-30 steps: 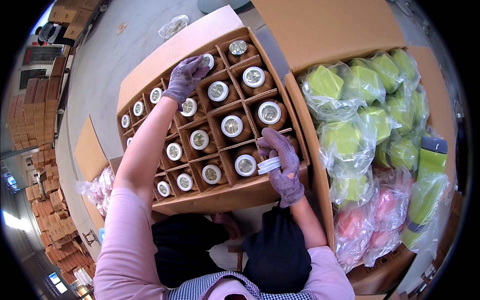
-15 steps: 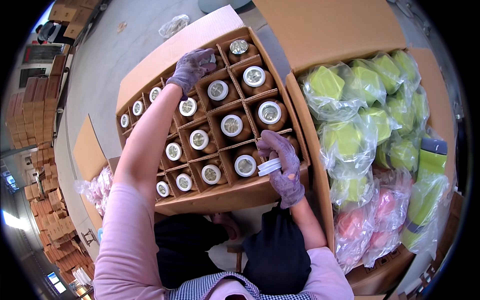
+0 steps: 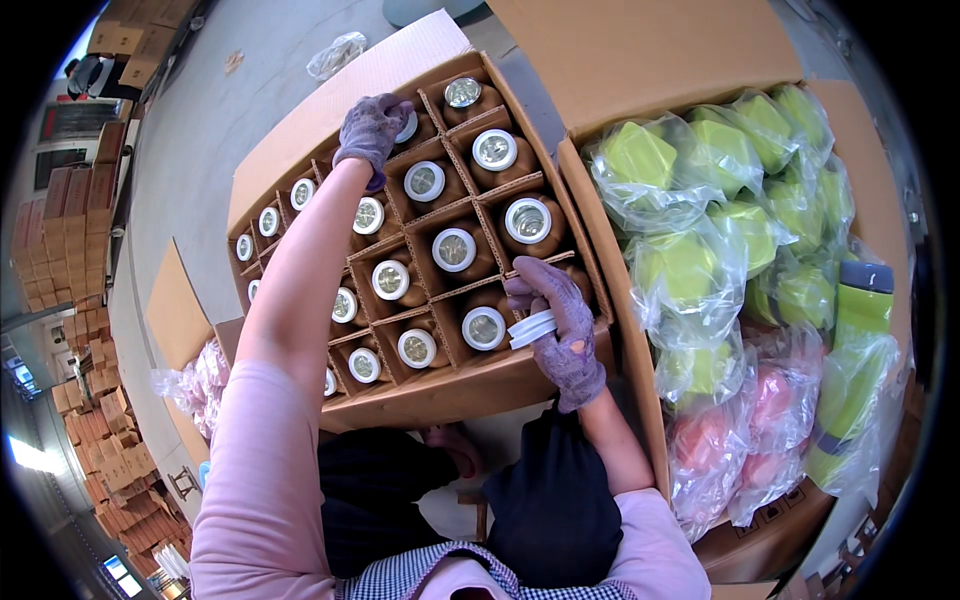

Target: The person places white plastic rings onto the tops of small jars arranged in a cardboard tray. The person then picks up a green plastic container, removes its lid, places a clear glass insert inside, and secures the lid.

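Note:
Mirror-like round flasks (image 3: 525,222) stand upright in the cells of a divided carton (image 3: 430,397). Most wear a white ring around the mouth; the flask (image 3: 463,93) in the far right corner shows none. My left hand (image 3: 372,130), in a grey-purple glove, reaches to the far row. Its fingers are curled at the white ring (image 3: 406,127) on a flask there, partly hiding it. In my gloved right hand (image 3: 563,335), several stacked white rings (image 3: 532,329) are held between thumb and fingers over the carton's near right corner.
Right of the carton, an open box (image 3: 620,310) holds bagged green caps (image 3: 690,265), bagged pink pieces (image 3: 775,400) and a green bottle (image 3: 855,350). A clear plastic bag (image 3: 337,55) lies on the floor beyond. Stacked cartons (image 3: 125,440) and a distant person (image 3: 100,75) are at the left.
The view has shifted slightly, moving the carton a little left. At the far flask, the white ring under my left fingers shows more plainly around the mouth. My right hand keeps its stack of rings.

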A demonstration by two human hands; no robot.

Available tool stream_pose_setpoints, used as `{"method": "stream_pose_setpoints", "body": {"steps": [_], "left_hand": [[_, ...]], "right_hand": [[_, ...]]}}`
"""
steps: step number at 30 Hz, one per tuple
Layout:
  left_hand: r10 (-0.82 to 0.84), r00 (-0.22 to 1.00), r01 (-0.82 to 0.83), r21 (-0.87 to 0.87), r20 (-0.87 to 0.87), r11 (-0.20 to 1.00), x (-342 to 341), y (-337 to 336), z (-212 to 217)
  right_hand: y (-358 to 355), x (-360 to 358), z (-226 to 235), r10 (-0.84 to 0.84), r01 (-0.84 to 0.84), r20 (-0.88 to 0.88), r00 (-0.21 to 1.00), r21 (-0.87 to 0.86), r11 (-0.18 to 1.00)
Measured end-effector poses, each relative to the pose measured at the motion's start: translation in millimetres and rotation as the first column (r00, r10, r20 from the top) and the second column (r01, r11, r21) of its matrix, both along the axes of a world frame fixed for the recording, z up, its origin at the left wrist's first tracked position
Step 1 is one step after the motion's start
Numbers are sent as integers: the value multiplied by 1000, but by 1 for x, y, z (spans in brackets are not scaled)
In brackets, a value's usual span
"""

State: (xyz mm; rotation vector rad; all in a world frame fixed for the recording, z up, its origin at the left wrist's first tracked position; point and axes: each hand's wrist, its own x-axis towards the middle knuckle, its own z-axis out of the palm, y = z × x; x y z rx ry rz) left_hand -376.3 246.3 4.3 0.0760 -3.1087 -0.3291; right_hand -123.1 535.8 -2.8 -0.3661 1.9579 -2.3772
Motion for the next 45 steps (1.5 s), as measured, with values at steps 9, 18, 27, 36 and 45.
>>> {"method": "stream_pose_setpoints", "body": {"steps": [9,18,27,36,45], "left_hand": [[-312,947,295,182,73,938,24,-17,11],[-391,917,397,-85,75,914,28,-18,0],[-238,946,323,-540,222,777,42,49,52],[-622,782,424,695,44,581,192,128,79],[-57,976,-138,798,211,586,59,85,73]], "right_hand": [[1,0,-3,-4,3,-24,1000,-41,999],[-8,4,-7,21,93,283,959,-383,919],[0,6,-2,89,70,335,938,-435,898],[-8,3,-11,-101,146,203,974,-220,964],[-9,4,0,-151,183,205,967,-148,972]]}}
